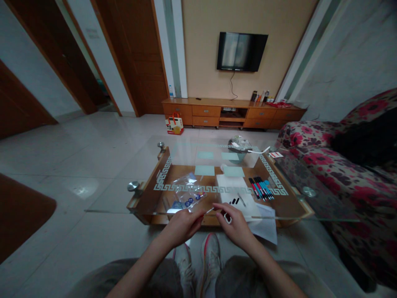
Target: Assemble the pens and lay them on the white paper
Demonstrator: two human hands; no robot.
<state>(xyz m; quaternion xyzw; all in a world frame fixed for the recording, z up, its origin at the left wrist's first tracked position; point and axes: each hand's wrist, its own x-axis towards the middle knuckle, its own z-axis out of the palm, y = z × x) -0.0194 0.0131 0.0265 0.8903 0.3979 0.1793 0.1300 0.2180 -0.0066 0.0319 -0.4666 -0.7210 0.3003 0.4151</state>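
Over the near edge of the glass table, my left hand (184, 223) is closed on one end of a slim, pale, pen-like rod (210, 210). At the rod's other end are the pinched fingertips of my right hand (234, 225). A small white loop-shaped piece (228, 218) shows inside the curled fingers of that hand; its kind is unclear. Just beyond, several short black pieces like pen caps (234, 201) and a thin grey pen-like piece (241, 199) lie on white paper (228, 184). To the right, several pens (261, 188) with red, black and blue barrels lie in a row.
A clear plastic bag (189, 190) lies left on the glass table (118, 194). A paper sheet (265, 227) overhangs the near edge. Toward the back stands a bowl (240, 145) with wrappings. A flowered sofa (356, 178) is at right; a TV cabinet (204, 111) stands beyond.
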